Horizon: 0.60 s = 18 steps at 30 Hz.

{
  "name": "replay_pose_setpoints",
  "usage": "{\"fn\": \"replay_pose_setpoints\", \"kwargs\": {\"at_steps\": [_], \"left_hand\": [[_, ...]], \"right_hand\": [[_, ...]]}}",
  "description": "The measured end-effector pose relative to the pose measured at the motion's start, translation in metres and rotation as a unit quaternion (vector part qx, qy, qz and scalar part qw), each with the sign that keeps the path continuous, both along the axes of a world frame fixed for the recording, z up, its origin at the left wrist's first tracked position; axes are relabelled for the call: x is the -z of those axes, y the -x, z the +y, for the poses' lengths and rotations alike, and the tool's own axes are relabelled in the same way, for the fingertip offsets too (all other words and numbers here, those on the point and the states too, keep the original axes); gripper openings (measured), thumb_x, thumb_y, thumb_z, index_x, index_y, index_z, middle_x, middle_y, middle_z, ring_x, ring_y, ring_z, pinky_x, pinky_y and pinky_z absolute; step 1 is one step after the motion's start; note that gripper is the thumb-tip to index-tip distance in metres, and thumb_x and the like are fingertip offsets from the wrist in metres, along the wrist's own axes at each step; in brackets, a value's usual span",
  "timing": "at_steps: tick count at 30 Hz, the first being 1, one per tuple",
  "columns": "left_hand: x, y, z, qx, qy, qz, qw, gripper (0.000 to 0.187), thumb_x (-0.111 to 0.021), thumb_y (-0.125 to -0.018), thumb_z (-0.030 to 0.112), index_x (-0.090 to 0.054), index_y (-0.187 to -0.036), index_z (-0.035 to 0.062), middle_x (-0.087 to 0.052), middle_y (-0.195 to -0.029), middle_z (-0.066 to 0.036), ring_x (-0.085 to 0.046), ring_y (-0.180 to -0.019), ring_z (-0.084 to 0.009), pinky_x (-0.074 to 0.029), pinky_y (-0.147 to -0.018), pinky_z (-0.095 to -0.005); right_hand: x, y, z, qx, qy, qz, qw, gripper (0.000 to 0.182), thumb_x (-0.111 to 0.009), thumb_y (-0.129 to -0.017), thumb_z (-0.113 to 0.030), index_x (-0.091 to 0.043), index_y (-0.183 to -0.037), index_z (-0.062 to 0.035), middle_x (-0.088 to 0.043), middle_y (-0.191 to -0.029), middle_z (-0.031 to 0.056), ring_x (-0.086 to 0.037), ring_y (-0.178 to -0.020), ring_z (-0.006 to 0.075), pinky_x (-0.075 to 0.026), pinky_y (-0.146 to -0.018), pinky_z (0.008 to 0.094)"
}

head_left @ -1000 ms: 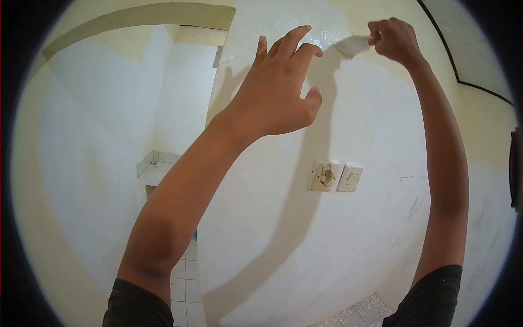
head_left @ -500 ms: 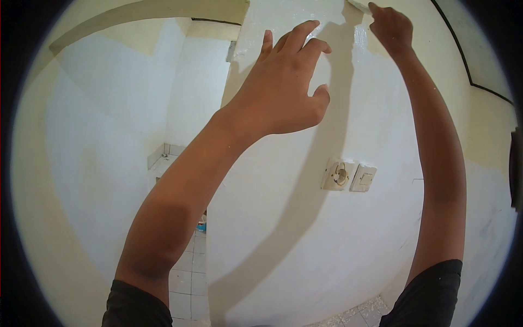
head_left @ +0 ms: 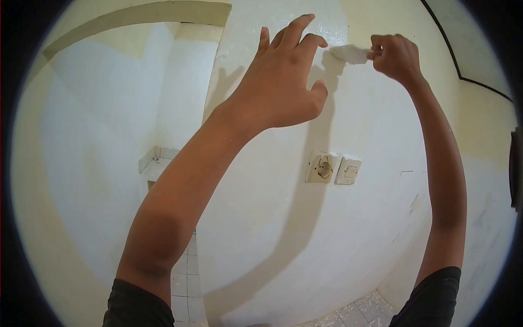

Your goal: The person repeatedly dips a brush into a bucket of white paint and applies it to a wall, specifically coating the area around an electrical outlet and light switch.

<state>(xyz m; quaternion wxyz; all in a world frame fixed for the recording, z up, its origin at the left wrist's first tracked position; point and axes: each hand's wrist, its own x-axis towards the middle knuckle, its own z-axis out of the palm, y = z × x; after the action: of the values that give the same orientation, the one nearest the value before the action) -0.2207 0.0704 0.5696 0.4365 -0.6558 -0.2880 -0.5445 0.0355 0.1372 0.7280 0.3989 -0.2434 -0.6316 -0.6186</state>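
My right hand [head_left: 397, 60] is closed round the handle of a paint brush [head_left: 353, 54], whose white-coated bristles point left against the upper wall. Beside the bristles the wall [head_left: 261, 207] shows wet, glossy white paint, with bare cream colour higher up and to the right. My left hand [head_left: 286, 82] is raised in front of the wall with its fingers apart and curved, holding nothing. Whether its fingertips touch the wall I cannot tell.
A wall socket [head_left: 323, 167] and a light switch [head_left: 348, 170] sit below the hands. To the left is an opening under a curved beam [head_left: 136, 13], with a tiled ledge [head_left: 155, 168] inside. Paint-spotted floor tiles [head_left: 359, 313] lie at the bottom.
My right hand has come down, bringing the brush into full view. My left hand keeps nearly the same pose. The socket and switch appear slightly further left and higher.
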Motion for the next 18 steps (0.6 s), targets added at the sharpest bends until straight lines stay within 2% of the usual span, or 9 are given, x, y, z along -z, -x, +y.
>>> {"fn": "replay_pose_setpoints", "kwargs": {"at_steps": [4, 7, 10, 13, 16, 18], "left_hand": [[-0.007, -0.001, -0.002, -0.019, 0.003, -0.014, 1.0, 0.055, -0.066, -0.09, 0.017, -0.048, -0.142, 0.0091, -0.029, -0.165, -0.015, -0.039, -0.149, -0.0375, -0.011, -0.131, -0.0594], [-0.01, 0.004, 0.0, -0.024, -0.003, -0.011, 1.0, 0.056, -0.066, -0.09, 0.017, -0.048, -0.142, 0.0087, -0.028, -0.165, -0.016, -0.038, -0.15, -0.0388, -0.011, -0.13, -0.0595], [-0.005, 0.01, -0.004, -0.028, 0.018, -0.011, 0.999, 0.056, -0.066, -0.09, 0.016, -0.047, -0.143, 0.0084, -0.028, -0.165, -0.017, -0.036, -0.15, -0.0392, -0.011, -0.13, -0.0594], [-0.003, 0.018, -0.002, -0.036, 0.023, -0.006, 0.999, 0.056, -0.066, -0.09, 0.016, -0.047, -0.142, 0.0086, -0.027, -0.166, -0.016, -0.036, -0.151, -0.0389, -0.011, -0.131, -0.0591], [-0.002, 0.027, -0.003, -0.042, 0.03, -0.004, 0.999, 0.057, -0.065, -0.088, 0.016, -0.048, -0.142, 0.0064, -0.027, -0.166, -0.018, -0.036, -0.151, -0.0391, -0.011, -0.131, -0.0582], [-0.004, 0.03, -0.002, -0.047, 0.032, -0.002, 0.998, 0.06, -0.063, -0.086, 0.016, -0.049, -0.142, 0.0017, -0.028, -0.165, -0.021, -0.035, -0.151, -0.0392, -0.012, -0.13, -0.0582]], "right_hand": [[-0.039, 0.016, 0.003, 0.03, -0.094, -0.003, 0.995, 0.009, -0.071, -0.075, -0.011, -0.064, -0.07, -0.0103, -0.066, -0.068, 0.0105, -0.068, -0.075, 0.0318, -0.052, -0.066, 0.0483], [-0.069, 0.026, 0.02, 0.041, -0.11, 0.018, 0.993, 0.009, -0.072, -0.08, -0.008, -0.063, -0.078, -0.0091, -0.068, -0.071, 0.0106, -0.066, -0.068, 0.0316, -0.05, -0.06, 0.0464], [-0.09, 0.04, 0.034, 0.016, -0.165, 0.053, 0.985, 0.008, -0.072, -0.08, -0.008, -0.065, -0.081, -0.0101, -0.068, -0.071, 0.0121, -0.065, -0.064, 0.0323, -0.049, -0.058, 0.0459], [-0.094, 0.056, 0.036, 0.05, -0.22, 0.117, 0.967, 0.009, -0.077, -0.076, -0.008, -0.072, -0.081, -0.0116, -0.071, -0.07, 0.0071, -0.07, -0.068, 0.0251, -0.055, -0.066, 0.039], [-0.092, 0.068, 0.029, 0.042, -0.19, 0.176, 0.965, 0.009, -0.078, -0.074, -0.009, -0.072, -0.081, -0.0114, -0.07, -0.069, 0.0074, -0.069, -0.066, 0.0232, -0.054, -0.063, 0.0376], [-0.084, 0.079, 0.03, 0.07, -0.175, 0.143, 0.972, 0.007, -0.078, -0.075, -0.009, -0.071, -0.079, -0.0106, -0.07, -0.068, 0.0073, -0.068, -0.063, 0.022, -0.053, -0.061, 0.0378]]}}
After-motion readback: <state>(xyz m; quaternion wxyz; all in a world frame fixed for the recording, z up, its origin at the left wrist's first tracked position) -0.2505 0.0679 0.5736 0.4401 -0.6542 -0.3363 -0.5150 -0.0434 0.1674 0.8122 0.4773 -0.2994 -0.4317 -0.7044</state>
